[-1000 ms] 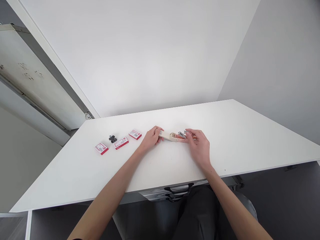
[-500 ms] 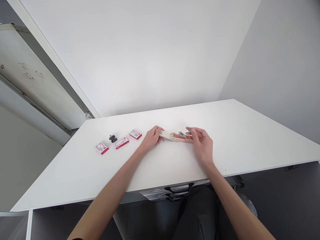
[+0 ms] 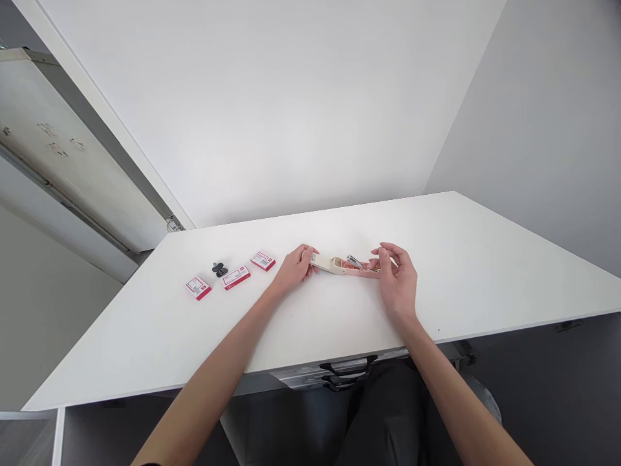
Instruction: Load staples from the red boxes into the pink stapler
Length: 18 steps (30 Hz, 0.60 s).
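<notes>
A cream and pink stapler is spread open above the middle of the white table, its metal magazine tilted up from the pink half. My left hand grips the cream end, thumb on top. At the pink end, my right hand has its fingers curled around the tip, with one fingertip touching the inside of the pink half. Its thumb and forefinger are raised above the stapler. No staple strip shows between them, and the palm side is partly hidden.
On the table, to the left, lie a small red-and-white box, a second box and a third box. A small black lobed object sits among them. Black drawer handles are below the front edge.
My right hand has shifted slightly right, and the small grey-green piece between its fingertips no longer shows. More of the pink half is exposed. My left hand and the boxes stay put.
</notes>
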Each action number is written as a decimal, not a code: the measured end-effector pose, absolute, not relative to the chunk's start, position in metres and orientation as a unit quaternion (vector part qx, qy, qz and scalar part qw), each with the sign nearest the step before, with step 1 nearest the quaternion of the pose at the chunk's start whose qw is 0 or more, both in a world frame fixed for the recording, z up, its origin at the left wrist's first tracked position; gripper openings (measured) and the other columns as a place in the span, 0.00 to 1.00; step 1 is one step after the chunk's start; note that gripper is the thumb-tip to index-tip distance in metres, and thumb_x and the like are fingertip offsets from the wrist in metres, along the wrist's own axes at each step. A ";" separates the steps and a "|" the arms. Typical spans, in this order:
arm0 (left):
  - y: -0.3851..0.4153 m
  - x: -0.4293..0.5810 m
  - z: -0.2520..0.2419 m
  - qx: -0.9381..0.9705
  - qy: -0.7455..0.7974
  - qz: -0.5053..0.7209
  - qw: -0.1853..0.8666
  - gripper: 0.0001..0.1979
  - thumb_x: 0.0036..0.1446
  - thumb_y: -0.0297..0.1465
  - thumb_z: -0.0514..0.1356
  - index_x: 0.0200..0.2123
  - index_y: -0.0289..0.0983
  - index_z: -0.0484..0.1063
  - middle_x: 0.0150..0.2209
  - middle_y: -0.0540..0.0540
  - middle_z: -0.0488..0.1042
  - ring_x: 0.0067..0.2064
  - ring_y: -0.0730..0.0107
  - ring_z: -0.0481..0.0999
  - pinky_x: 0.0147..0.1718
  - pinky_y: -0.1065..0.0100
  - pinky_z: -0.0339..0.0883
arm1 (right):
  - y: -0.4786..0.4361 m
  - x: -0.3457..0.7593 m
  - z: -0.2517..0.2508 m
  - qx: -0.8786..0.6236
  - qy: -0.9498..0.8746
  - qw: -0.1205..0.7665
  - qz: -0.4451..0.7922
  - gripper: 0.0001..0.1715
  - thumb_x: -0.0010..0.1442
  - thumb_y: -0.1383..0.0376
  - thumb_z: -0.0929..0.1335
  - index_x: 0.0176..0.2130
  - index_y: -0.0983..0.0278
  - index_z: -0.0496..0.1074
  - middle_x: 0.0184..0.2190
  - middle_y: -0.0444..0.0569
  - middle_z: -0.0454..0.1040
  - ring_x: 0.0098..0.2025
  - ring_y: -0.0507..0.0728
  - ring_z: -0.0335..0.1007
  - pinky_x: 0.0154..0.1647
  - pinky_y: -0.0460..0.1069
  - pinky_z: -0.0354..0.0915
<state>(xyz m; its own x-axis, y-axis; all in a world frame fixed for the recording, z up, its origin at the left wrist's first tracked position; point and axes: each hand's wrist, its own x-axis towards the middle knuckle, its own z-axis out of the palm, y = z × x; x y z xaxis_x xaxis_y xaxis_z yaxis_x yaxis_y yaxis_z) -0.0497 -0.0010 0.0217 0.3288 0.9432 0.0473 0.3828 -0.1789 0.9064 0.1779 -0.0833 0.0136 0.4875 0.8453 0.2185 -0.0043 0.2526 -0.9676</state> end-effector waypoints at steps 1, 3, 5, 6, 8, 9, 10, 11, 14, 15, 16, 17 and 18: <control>-0.001 -0.050 0.021 0.694 0.478 0.328 0.427 0.18 0.72 0.47 0.48 0.44 0.40 0.69 0.29 0.50 0.78 0.24 0.73 0.68 0.26 0.70 0.63 | -0.083 0.178 0.013 -0.529 -0.407 0.677 0.310 0.27 0.67 0.45 0.68 0.54 0.60 0.71 0.46 0.52 0.79 0.42 0.59 0.81 0.53 0.60 0.75; -0.001 -0.050 0.021 0.695 0.477 0.328 0.427 0.18 0.72 0.46 0.48 0.44 0.40 0.69 0.29 0.50 0.78 0.25 0.73 0.69 0.26 0.71 0.63 | -0.082 0.177 0.011 -0.528 -0.421 0.671 0.306 0.27 0.67 0.45 0.69 0.55 0.60 0.70 0.44 0.52 0.79 0.41 0.58 0.80 0.52 0.60 0.75; -0.001 -0.050 0.021 0.695 0.477 0.328 0.427 0.18 0.72 0.46 0.48 0.45 0.40 0.69 0.29 0.50 0.78 0.25 0.73 0.69 0.26 0.71 0.63 | -0.081 0.177 0.009 -0.524 -0.435 0.665 0.307 0.26 0.66 0.46 0.70 0.54 0.60 0.70 0.44 0.52 0.80 0.40 0.58 0.80 0.50 0.59 0.75; -0.001 -0.050 0.021 0.695 0.477 0.328 0.427 0.18 0.71 0.46 0.48 0.45 0.40 0.69 0.29 0.50 0.78 0.25 0.73 0.69 0.26 0.71 0.63 | -0.081 0.176 0.008 -0.521 -0.443 0.660 0.310 0.26 0.65 0.46 0.71 0.53 0.60 0.71 0.44 0.52 0.81 0.41 0.59 0.80 0.50 0.59 0.75; -0.001 -0.050 0.021 0.695 0.477 0.328 0.426 0.18 0.71 0.46 0.48 0.45 0.40 0.70 0.29 0.50 0.78 0.25 0.73 0.69 0.26 0.71 0.63 | -0.081 0.175 0.007 -0.521 -0.459 0.645 0.319 0.24 0.64 0.46 0.72 0.50 0.60 0.73 0.43 0.52 0.82 0.43 0.60 0.80 0.51 0.59 0.75; -0.001 -0.050 0.022 0.695 0.477 0.328 0.426 0.18 0.71 0.46 0.48 0.44 0.40 0.70 0.29 0.50 0.78 0.25 0.73 0.69 0.26 0.71 0.63 | -0.081 0.175 0.006 -0.523 -0.468 0.635 0.323 0.24 0.63 0.46 0.72 0.49 0.60 0.75 0.42 0.52 0.82 0.44 0.60 0.80 0.52 0.59 0.75; -0.001 -0.050 0.022 0.696 0.478 0.327 0.425 0.18 0.71 0.46 0.48 0.44 0.40 0.70 0.29 0.50 0.78 0.25 0.73 0.69 0.26 0.71 0.63 | -0.082 0.174 0.005 -0.525 -0.476 0.625 0.326 0.23 0.63 0.47 0.72 0.49 0.60 0.77 0.42 0.52 0.82 0.45 0.61 0.80 0.53 0.59 0.74; -0.002 -0.050 0.023 0.697 0.478 0.326 0.424 0.18 0.71 0.46 0.48 0.45 0.40 0.70 0.29 0.50 0.78 0.25 0.73 0.69 0.26 0.71 0.63 | -0.082 0.174 0.005 -0.528 -0.483 0.617 0.327 0.24 0.64 0.47 0.72 0.51 0.59 0.78 0.41 0.51 0.83 0.46 0.61 0.80 0.54 0.59 0.74; -0.003 -0.050 0.024 0.698 0.479 0.322 0.425 0.19 0.72 0.47 0.48 0.45 0.40 0.70 0.30 0.50 0.78 0.25 0.73 0.69 0.26 0.71 0.63 | -0.083 0.173 0.004 -0.526 -0.502 0.606 0.322 0.25 0.66 0.47 0.71 0.54 0.58 0.79 0.44 0.51 0.83 0.49 0.62 0.81 0.54 0.59 0.74; -0.003 -0.050 0.024 0.698 0.479 0.322 0.425 0.19 0.72 0.47 0.48 0.45 0.40 0.70 0.30 0.50 0.78 0.25 0.73 0.69 0.26 0.71 0.63 | -0.084 0.173 0.005 -0.524 -0.510 0.606 0.314 0.25 0.66 0.48 0.70 0.55 0.58 0.79 0.46 0.51 0.82 0.49 0.62 0.80 0.54 0.59 0.74; -0.003 -0.050 0.024 0.698 0.479 0.322 0.424 0.19 0.72 0.47 0.48 0.45 0.40 0.70 0.29 0.50 0.78 0.25 0.73 0.69 0.26 0.71 0.63 | -0.084 0.173 0.005 -0.523 -0.517 0.605 0.305 0.25 0.67 0.48 0.70 0.56 0.57 0.79 0.48 0.52 0.82 0.50 0.62 0.80 0.54 0.59 0.74; -0.003 -0.050 0.024 0.697 0.480 0.322 0.424 0.19 0.72 0.47 0.48 0.45 0.40 0.70 0.29 0.50 0.78 0.25 0.73 0.69 0.26 0.71 0.63 | -0.084 0.173 0.005 -0.523 -0.524 0.603 0.297 0.25 0.68 0.48 0.69 0.57 0.57 0.78 0.49 0.52 0.81 0.50 0.62 0.80 0.53 0.59 0.74; -0.003 -0.050 0.024 0.697 0.479 0.322 0.425 0.19 0.72 0.47 0.48 0.45 0.40 0.70 0.29 0.50 0.78 0.25 0.73 0.69 0.26 0.71 0.63 | -0.084 0.173 0.006 -0.526 -0.527 0.601 0.289 0.26 0.68 0.48 0.69 0.59 0.57 0.77 0.49 0.52 0.81 0.49 0.61 0.81 0.53 0.58 0.74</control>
<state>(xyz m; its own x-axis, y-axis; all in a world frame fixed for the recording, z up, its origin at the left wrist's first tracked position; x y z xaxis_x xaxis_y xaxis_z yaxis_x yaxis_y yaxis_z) -0.0498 -0.0026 0.0239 0.3330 0.9420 0.0423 0.3941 -0.1798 0.9013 0.1734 -0.0842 0.0061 0.2767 0.9027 0.3294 0.2066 0.2789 -0.9379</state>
